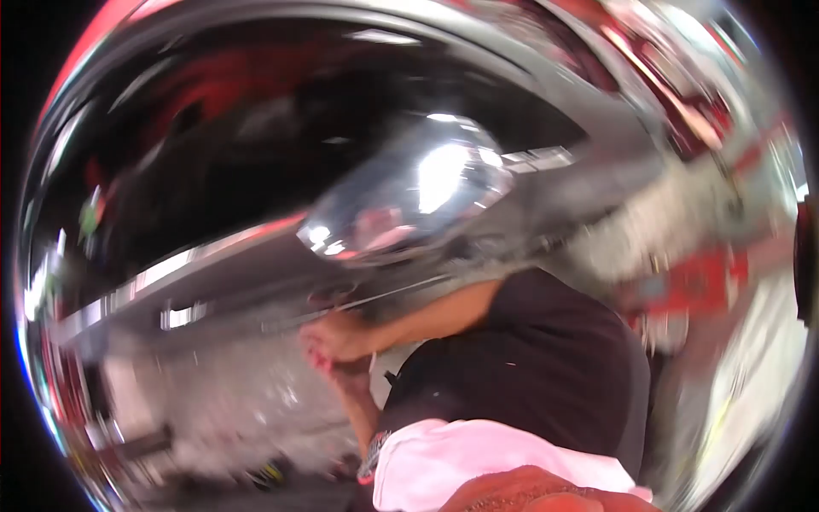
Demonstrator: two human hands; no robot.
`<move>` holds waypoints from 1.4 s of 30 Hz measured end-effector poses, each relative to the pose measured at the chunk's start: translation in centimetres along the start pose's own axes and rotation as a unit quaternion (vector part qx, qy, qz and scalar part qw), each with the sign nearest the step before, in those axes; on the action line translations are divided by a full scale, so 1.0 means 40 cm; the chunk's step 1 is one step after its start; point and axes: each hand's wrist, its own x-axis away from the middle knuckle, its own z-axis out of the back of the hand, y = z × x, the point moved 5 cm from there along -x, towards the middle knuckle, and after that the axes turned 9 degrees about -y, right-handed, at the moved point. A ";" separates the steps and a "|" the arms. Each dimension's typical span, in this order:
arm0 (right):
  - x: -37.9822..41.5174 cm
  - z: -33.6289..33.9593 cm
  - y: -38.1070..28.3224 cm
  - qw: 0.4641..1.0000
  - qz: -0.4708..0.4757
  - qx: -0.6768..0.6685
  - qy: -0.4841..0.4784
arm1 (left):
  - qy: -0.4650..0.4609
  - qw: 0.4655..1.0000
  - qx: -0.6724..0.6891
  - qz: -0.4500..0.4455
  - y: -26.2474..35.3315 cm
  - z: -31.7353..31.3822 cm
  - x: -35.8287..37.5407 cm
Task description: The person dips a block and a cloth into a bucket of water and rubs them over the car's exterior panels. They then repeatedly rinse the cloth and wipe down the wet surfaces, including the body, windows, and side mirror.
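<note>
No text, label, brand, number or sign can be read anywhere in the head view. The picture is heavily blurred and warped. The red patches (695, 286) at the right may carry markings, but they are smeared past reading. The shiny curved metal surface (409, 196) shows only glare and reflections, with no lettering. The black garment (529, 367) and the pink cloth (461, 465) appear plain.

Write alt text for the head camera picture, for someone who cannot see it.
Blurred fisheye view: two hands meet, pressed close under the shiny chrome edge of a dark glossy car body. A black sleeve and a pink sleeve fill the lower right. What the hands hold cannot be told.
</note>
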 end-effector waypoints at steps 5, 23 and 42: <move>-0.005 0.023 -0.021 0.966 0.003 0.259 0.000 | 0.089 0.990 -0.041 0.099 0.074 0.018 0.023; -0.090 -0.075 -0.473 0.578 0.178 -0.448 -0.658 | -0.268 0.963 0.013 -0.036 0.357 -0.346 0.034; -0.439 -0.413 -0.001 0.996 0.009 0.080 -0.040 | 0.398 0.609 -0.683 0.062 0.324 0.251 0.132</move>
